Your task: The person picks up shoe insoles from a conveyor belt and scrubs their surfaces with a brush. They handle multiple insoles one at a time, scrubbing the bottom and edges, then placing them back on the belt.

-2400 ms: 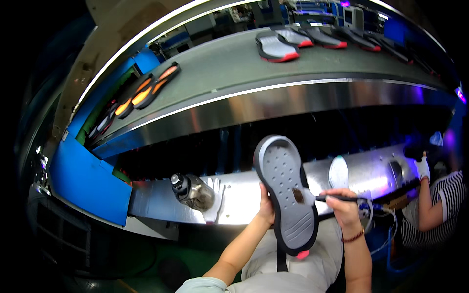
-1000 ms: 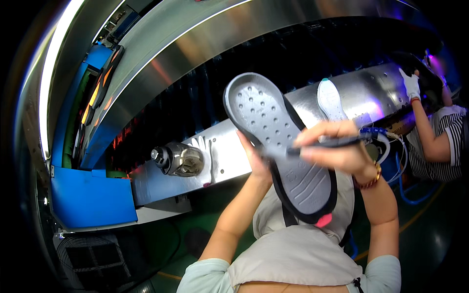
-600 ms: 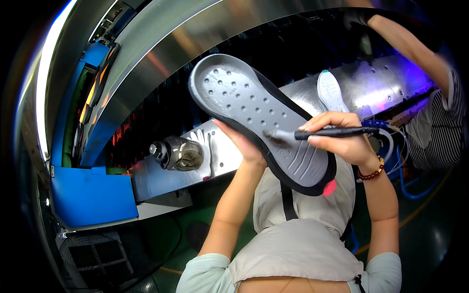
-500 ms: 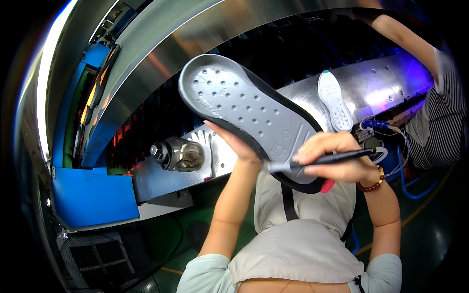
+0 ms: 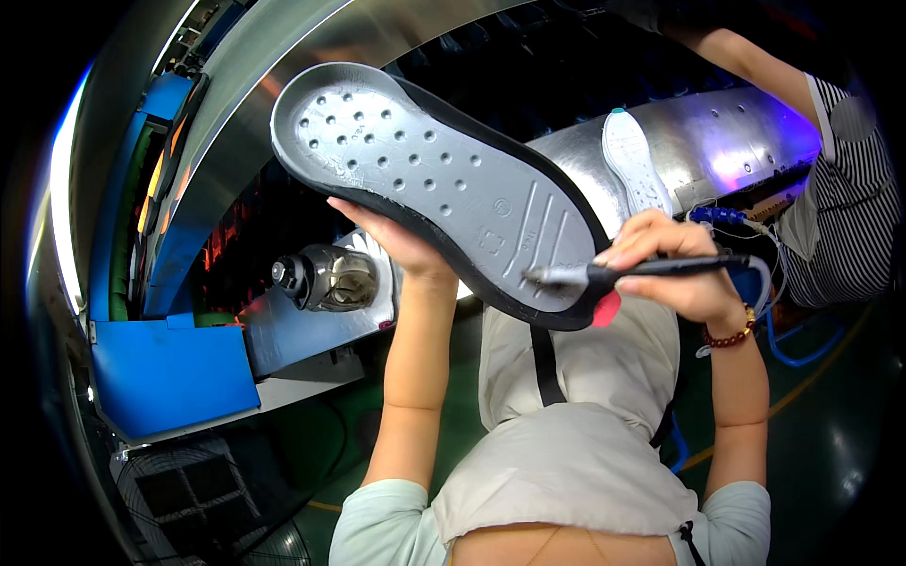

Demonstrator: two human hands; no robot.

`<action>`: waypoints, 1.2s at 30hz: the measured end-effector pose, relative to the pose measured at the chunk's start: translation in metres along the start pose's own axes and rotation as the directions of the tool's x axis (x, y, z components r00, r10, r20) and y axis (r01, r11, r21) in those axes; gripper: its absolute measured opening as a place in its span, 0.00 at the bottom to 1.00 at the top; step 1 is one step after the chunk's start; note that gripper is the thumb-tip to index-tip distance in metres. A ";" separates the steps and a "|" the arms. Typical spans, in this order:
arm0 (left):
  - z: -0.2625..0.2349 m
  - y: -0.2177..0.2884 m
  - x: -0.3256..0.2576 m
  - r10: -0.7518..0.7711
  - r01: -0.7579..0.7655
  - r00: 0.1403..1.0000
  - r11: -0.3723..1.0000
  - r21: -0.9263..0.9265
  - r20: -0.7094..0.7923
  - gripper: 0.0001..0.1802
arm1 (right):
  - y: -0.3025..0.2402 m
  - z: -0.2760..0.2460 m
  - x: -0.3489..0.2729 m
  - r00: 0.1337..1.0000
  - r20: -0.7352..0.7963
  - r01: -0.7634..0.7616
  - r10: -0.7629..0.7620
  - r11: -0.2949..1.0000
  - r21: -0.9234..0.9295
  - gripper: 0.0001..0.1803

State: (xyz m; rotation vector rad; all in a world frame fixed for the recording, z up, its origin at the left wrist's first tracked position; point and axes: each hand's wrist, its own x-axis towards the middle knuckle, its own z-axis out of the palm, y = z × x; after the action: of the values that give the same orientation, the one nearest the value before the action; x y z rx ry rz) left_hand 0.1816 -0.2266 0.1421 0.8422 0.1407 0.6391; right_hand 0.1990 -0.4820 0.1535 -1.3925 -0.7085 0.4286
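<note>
Counted in the head view: one grey shoe sole [image 5: 444,184] held up, and one pale insole [image 5: 634,170] lying on the metal bench [image 5: 717,141]. One pen-like tool [image 5: 651,269]. One jar-like container [image 5: 326,278]. One blue panel [image 5: 175,373]. Orange items at far left [image 5: 151,193], possibly two; too blurred to count.

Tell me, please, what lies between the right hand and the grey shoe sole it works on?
In the head view, a dark brush held in the right hand bridges that gap: its pale tip rests on the heel end of the shoe sole, which the left hand supports from beneath.
</note>
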 end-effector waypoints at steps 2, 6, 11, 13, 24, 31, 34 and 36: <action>-0.001 0.001 0.002 -0.023 0.023 1.000 0.999 -0.040 -0.014 0.41 | 0.000 -0.002 -0.002 0.969 0.214 0.178 -0.124 0.951 -0.253 0.11; 0.002 0.012 0.013 -0.028 0.038 0.996 0.994 -0.104 0.090 0.38 | 0.001 -0.008 0.000 0.962 0.231 0.126 -0.147 0.987 0.104 0.11; 0.027 0.023 0.021 0.101 -0.096 0.995 0.978 0.187 -0.017 0.38 | 0.006 -0.001 0.006 1.000 0.028 -0.014 0.003 0.926 0.377 0.11; 0.033 0.016 -0.001 0.006 0.614 0.623 0.616 -0.494 0.782 0.41 | 0.004 0.010 0.008 0.999 -0.034 0.004 0.012 0.903 0.429 0.10; 0.009 -0.011 -0.046 -0.138 0.323 0.924 0.783 -0.532 0.357 0.30 | -0.018 0.047 0.005 0.966 -0.113 0.234 -0.232 0.972 0.002 0.11; 0.021 -0.004 -0.038 -0.211 0.307 0.941 0.860 -0.408 0.264 0.28 | -0.016 0.046 0.007 0.972 -0.063 0.230 -0.225 0.971 0.072 0.09; 0.022 -0.003 -0.035 -0.187 0.297 0.943 0.848 -0.439 0.276 0.24 | -0.018 0.044 0.009 0.960 -0.269 0.119 -0.075 0.981 0.151 0.10; 0.023 -0.001 -0.033 -0.215 0.320 0.936 0.850 -0.418 0.278 0.24 | -0.018 0.041 0.013 0.977 -0.065 0.210 -0.204 0.971 0.113 0.11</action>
State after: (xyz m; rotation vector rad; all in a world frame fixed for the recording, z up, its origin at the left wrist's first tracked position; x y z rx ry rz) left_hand 0.1636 -0.2611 0.1523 0.4156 -0.0950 0.2867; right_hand 0.1782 -0.4465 0.1750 -1.1990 -0.7639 0.2643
